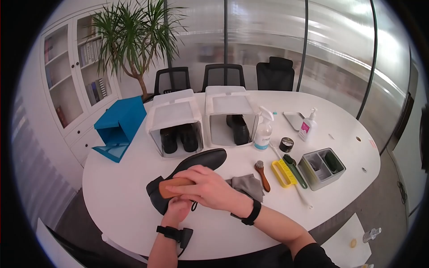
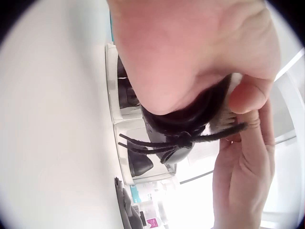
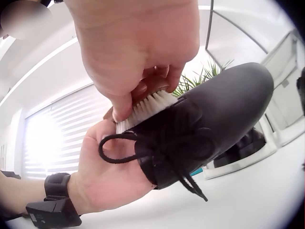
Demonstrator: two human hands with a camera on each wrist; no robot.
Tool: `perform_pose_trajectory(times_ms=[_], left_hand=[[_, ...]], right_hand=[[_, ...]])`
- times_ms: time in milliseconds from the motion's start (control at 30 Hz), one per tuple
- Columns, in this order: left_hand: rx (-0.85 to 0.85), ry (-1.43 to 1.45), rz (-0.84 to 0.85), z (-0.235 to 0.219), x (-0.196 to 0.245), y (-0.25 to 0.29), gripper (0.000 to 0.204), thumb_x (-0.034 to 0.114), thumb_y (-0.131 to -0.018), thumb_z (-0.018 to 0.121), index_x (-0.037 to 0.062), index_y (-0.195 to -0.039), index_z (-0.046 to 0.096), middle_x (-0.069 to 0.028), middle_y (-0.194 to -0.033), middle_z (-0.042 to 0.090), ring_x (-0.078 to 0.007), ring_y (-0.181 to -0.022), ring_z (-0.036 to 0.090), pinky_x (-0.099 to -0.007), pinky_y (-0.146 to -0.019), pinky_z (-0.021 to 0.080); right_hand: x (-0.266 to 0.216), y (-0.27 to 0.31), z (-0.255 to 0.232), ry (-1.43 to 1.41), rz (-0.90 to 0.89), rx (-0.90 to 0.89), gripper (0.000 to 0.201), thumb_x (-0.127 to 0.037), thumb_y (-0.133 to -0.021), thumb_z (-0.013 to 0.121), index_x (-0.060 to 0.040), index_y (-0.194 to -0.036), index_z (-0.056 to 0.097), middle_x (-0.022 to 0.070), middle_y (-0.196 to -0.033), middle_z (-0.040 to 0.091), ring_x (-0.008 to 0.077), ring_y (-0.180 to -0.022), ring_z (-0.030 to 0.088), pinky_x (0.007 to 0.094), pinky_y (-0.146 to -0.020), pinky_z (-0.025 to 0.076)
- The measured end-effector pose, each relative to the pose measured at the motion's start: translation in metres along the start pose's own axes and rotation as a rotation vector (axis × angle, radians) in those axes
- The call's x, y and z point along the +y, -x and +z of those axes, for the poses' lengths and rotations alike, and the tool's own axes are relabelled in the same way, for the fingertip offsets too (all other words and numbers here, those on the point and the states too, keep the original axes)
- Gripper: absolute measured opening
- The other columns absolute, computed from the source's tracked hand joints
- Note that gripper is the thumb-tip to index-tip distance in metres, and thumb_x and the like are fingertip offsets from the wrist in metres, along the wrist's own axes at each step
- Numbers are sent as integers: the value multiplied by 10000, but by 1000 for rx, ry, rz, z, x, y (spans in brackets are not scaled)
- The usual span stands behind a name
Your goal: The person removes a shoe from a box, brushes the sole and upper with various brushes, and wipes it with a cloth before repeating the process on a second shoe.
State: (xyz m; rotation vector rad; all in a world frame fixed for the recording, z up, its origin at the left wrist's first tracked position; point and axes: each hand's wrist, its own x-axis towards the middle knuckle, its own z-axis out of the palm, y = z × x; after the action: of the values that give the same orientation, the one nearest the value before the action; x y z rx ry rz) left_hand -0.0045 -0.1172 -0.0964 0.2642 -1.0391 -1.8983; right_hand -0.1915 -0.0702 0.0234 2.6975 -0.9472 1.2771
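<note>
Bright light, streaky glare on translucent partition (image 1: 268, 33), blown-out blinds (image 3: 50, 143), dark curved edges

No words, brand or number can be read for certain in any view. On the table (image 1: 120, 214), the spray bottle (image 1: 263, 135) bears faint print above a blue band, and the pump bottle (image 1: 307, 127) a pink label with pale marks, both too small to make out, in the left wrist view as well. Dark marks on the folder spines (image 1: 90, 51) in the glass-doored cabinet (image 1: 74, 71) are likewise too blurred to decipher.
</note>
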Motion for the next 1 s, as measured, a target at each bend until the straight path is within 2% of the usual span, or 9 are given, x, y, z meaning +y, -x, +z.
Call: perform_pose_trajectory(times_ms=[67, 267, 333, 567, 667, 767, 833, 867, 1000], left_hand=[[-40, -18, 47, -4, -3, -1, 896, -14, -647, 477, -20, -1541, 419, -131, -1524, 528, -296, -1471, 451, -467, -1261, 305], [87, -139, -87, 0, 0, 1, 932, 2, -650, 493, -34, -1573, 369, -148, -1600, 461, -317, -1508, 403, -465, -1274, 280], [16, -114, 64, 8, -1, -4, 918, 26, -665, 515, -37, -1570, 375, -163, -1612, 444, -316, -1519, 387, -465, -1270, 284], [-15, -135, 117, -2, 1, -4, 897, 62, -691, 540, -42, -1566, 376, -167, -1600, 454, -330, -1512, 393, -477, -1255, 311], [-50, -143, 101, 7, 5, -7, 877, 68, -718, 551, -26, -1572, 375, -151, -1595, 464, -319, -1509, 398, -471, -1251, 320], [59, -197, 105, 4, -4, -3, 830, 70, -730, 551, -1, -1547, 422, -137, -1543, 512, -293, -1481, 436, -458, -1228, 352], [98, -150, 53, -21, -10, 3, 743, 72, -721, 535, 21, -1462, 515, -119, -1417, 597, -265, -1404, 512, -435, -1188, 398], [225, -97, 54, 8, -5, 2, 661, 65, -694, 515, 30, -1349, 592, -107, -1295, 651, -248, -1322, 565, -418, -1151, 428], [-6, -9, 35, -56, -7, 5, 698, 58, -679, 507, 19, -1372, 573, -110, -1324, 638, -276, -1328, 562, -416, -1166, 416]], right_hand=[[7, 4, -12, 167, 69, 98, 490, -175, -845, 799, -222, -1326, 719, 58, -1312, 636, 306, -1138, 581, 398, -984, 512], [48, 19, -44, 237, 286, 175, 483, -175, -878, 784, -245, -1350, 710, 79, -1266, 669, 322, -1100, 590, 405, -974, 510], [59, 25, -53, 202, 345, 171, 481, -178, -888, 777, -245, -1359, 705, 87, -1260, 677, 327, -1098, 591, 407, -971, 510], [81, 38, -64, 282, 530, 156, 448, -199, -904, 760, -212, -1348, 706, 117, -1212, 702, 337, -1105, 594, 415, -994, 485], [65, 28, -47, 265, 318, 192, 465, -146, -879, 768, -204, -1335, 698, 118, -1196, 687, 344, -1097, 596, 428, -961, 490], [30, 10, -20, 155, 164, 198, 503, -106, -856, 778, -214, -1339, 686, 92, -1218, 662, 336, -1103, 590, 425, -1007, 490], [14, 5, -2, 27, 42, 95, 514, -90, -841, 776, -210, -1334, 690, 78, -1273, 644, 323, -1127, 593, 421, -1025, 497], [10, 3, 3, -57, -37, 45, 510, -89, -839, 774, -205, -1329, 693, 77, -1293, 636, 318, -1140, 592, 423, -1022, 502], [12, 2, -1, -7, -61, 90, 475, -89, -841, 768, -201, -1299, 710, 71, -1317, 631, 318, -1153, 593, 419, -1011, 510]])
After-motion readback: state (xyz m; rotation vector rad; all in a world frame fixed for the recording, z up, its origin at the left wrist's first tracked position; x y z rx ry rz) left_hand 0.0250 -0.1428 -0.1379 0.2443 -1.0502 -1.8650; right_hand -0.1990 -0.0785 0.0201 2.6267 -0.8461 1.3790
